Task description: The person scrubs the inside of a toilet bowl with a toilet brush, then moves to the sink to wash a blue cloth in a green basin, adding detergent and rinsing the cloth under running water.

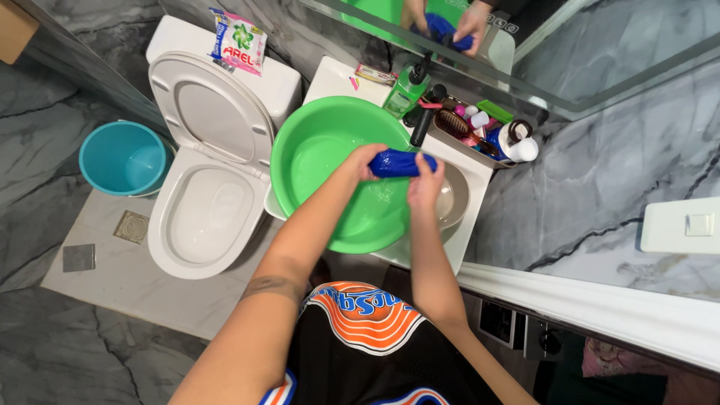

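Cloth wrung over a green basin

Both hands grip a rolled blue cloth (399,163) above the green basin (300,150), which sits on the white sink (465,225). The left hand (366,160) closes around one end, the right hand (425,182) around the other (fingers curled tight). A toilet (202,217) stands open beside it, a teal bucket (124,159) further off.

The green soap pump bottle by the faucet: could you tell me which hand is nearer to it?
Right. The right hand grips the blue cloth's end just below the green soap pump bottle; the left hand holds the other end, farther left over the green basin.
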